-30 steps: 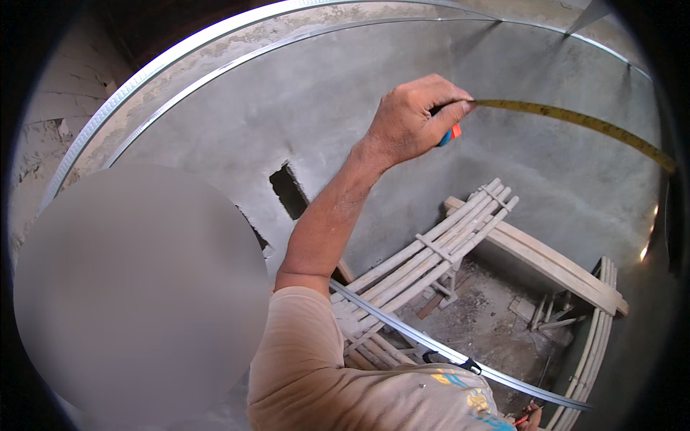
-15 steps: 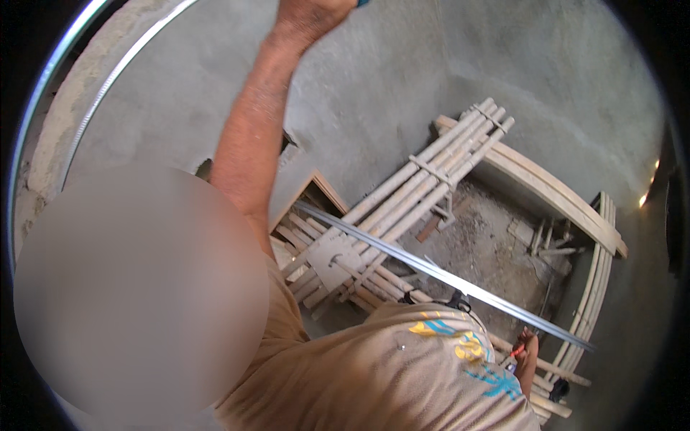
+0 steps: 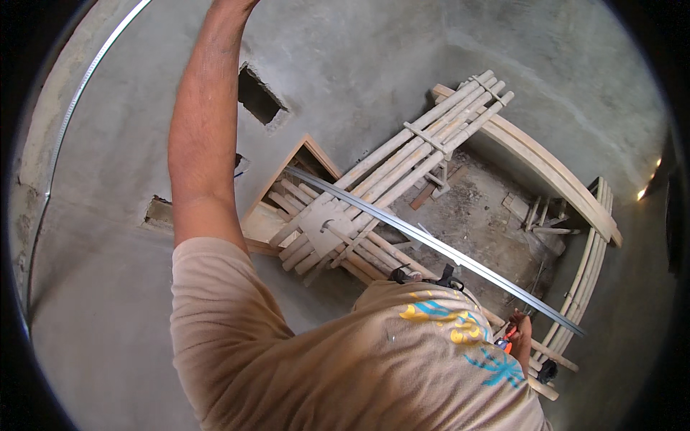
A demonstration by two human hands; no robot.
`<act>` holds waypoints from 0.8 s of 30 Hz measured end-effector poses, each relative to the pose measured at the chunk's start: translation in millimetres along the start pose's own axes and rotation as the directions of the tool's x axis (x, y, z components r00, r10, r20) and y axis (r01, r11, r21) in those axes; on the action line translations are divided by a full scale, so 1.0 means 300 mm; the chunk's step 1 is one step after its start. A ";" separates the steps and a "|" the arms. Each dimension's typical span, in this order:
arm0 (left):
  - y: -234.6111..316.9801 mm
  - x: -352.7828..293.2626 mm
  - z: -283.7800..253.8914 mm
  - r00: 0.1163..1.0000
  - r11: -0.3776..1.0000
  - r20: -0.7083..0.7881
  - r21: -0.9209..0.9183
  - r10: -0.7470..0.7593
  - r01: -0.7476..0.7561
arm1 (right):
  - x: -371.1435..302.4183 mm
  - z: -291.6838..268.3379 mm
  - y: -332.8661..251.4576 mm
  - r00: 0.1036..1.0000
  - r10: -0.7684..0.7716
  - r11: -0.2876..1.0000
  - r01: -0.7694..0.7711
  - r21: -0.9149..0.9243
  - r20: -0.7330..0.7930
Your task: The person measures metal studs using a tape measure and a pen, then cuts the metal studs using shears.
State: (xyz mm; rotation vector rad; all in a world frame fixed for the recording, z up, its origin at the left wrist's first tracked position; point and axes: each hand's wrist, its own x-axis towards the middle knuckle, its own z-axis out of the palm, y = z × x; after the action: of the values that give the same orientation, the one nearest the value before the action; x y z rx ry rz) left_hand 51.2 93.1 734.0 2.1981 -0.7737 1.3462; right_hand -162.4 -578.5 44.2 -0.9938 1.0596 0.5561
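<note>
My left arm (image 3: 205, 136) is raised up the left side in a tan sleeve, and its hand is cut off by the top edge. Low on the right, my right hand (image 3: 523, 332) is closed around a small tool with red-orange handles (image 3: 507, 343); the tool's kind is hard to make out. Close by that hand runs a long shiny metal channel (image 3: 445, 251), lying slantwise across the bamboo scaffold. Whether the right hand touches the channel I cannot tell. Part of the scaffold is hidden by my tan shirt (image 3: 359, 359).
Tied bamboo poles (image 3: 424, 144) form a platform above a rubble-strewn floor (image 3: 481, 208). A hammer (image 3: 330, 227) lies on a flat board (image 3: 310, 228). Curved planks (image 3: 543, 161) span the far side. Grey plaster walls have a rectangular hole (image 3: 257, 97); a metal strip (image 3: 90, 72) follows the left edge.
My left arm has shifted leftward, and its hand has left the view at the top. The blurred patch at left is gone, showing the sleeve and wall. The right hand still grips the red-handled tool.
</note>
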 end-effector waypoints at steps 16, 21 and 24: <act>-0.052 -0.123 -0.100 0.997 0.937 -0.068 0.342 -0.047 0.067 | 0.160 -0.111 -0.051 0.997 -0.029 0.980 0.014 -0.197 -0.074; -0.133 -0.155 -0.124 0.993 0.967 -0.076 0.232 -0.091 0.107 | 0.309 -0.115 -0.041 0.995 -0.084 0.966 0.092 -0.240 0.045; -0.160 -0.102 -0.109 0.999 0.988 -0.046 0.151 -0.012 0.019 | 0.414 -0.148 -0.051 0.991 -0.080 0.938 0.111 -0.329 0.106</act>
State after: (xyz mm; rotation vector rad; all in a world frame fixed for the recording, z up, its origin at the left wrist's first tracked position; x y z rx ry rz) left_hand 50.5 156.4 716.4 2.2753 -0.6549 1.4861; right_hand -118.7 -633.6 -68.4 -1.2984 0.8455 0.7093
